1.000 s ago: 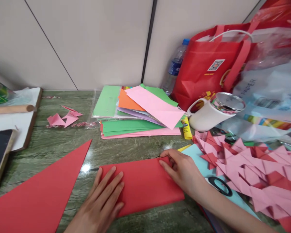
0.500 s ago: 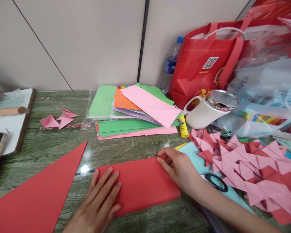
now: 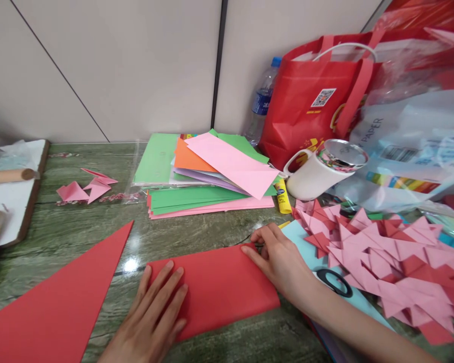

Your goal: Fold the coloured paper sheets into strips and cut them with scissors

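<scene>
A folded sheet of red paper (image 3: 219, 287) lies on the green marbled table in front of me, its fold toward me bulging slightly. My left hand (image 3: 155, 307) rests flat on its left end with the fingers spread. At its far right corner my right hand (image 3: 276, 257) holds the edge between thumb and curled fingers; the fingertips are partly hidden. To the left lies a larger red paper piece (image 3: 71, 292) with a pointed tip. Scissors with a black handle (image 3: 333, 282) lie by my right forearm on light blue paper (image 3: 302, 244).
Folded pink and red paper pieces (image 3: 393, 267) are heaped at right. Behind are coloured paper stacks (image 3: 212, 199), a yellow glue stick (image 3: 283, 196), a white mug (image 3: 310, 176), a bottle (image 3: 261, 103) and a red bag (image 3: 291, 106). Pink folded pieces (image 3: 93, 189) and a white board (image 3: 18, 201) are at left.
The fingers of my right hand have shifted slightly at the paper's far right corner. My left hand stays flat on the sheet. The whole view has moved a little.
</scene>
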Available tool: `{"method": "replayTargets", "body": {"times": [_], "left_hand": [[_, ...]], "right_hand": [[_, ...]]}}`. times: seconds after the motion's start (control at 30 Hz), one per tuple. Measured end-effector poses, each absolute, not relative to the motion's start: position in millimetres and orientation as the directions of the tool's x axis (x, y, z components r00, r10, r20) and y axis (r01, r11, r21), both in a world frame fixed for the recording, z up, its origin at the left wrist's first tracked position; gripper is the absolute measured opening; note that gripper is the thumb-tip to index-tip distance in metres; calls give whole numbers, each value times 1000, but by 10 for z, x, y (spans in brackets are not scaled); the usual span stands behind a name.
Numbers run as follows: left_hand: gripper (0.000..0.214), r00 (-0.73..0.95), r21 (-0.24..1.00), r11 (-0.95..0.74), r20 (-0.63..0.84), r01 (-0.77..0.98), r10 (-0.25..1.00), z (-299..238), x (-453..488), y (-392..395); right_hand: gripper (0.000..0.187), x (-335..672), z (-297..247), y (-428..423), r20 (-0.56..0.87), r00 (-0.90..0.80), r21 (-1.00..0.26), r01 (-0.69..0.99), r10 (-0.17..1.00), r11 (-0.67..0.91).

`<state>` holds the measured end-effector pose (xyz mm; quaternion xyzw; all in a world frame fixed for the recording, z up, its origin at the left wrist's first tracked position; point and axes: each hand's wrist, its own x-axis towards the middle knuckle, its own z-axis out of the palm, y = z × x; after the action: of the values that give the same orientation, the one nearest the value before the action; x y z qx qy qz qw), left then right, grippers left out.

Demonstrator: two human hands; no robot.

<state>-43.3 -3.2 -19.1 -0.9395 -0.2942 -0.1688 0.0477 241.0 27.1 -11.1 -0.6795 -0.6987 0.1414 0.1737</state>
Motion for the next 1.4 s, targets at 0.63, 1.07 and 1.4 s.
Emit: {"method": "replayTargets", "body": {"times": [0.63,1.07,1.4], "left_hand": [[40,783,-38,-817,313,576,538,-186,-418,-18],[35,761,-12,-808,343,589,550,-202,-390,-56],[34,755,-26,-789,312,614,577,-178,-385,-87]], "right_hand": [[4,2414,-67,290,-21,-57,-453,891,998,41],[3,2438,-127,274,-17,-95,-438,896,995,78],[16,2471,-180,254,22,-130,-474,872,991,125]]}}
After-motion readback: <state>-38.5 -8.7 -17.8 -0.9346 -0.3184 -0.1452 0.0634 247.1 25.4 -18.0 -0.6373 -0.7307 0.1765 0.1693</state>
